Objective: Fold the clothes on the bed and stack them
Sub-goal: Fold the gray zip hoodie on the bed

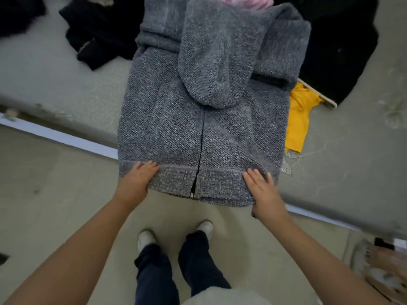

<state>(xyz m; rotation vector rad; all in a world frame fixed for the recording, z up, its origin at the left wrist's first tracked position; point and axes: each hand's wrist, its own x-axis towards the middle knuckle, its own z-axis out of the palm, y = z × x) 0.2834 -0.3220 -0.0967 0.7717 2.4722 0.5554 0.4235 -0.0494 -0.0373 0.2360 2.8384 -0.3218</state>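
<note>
Left hand (137, 178) and right hand (262, 188) both pinch the hoodie (198, 128) hem hanging off the bed (55, 84), probably to fold it up.

I see a grey knit zip hoodie (198, 133) lying front-up over the edge of the bed (55, 84), its hood (217, 62) folded down over the chest and its hem hanging past the mattress edge. My left hand (136, 179) grips the hem at its left corner, and my right hand (262, 190) grips it at the right corner. A yellow garment (299, 115) lies just beside the hoodie on the right, partly under it. Black clothes (97, 34) lie at upper left, and something pink (244, 1) shows beyond the hoodie.
</note>
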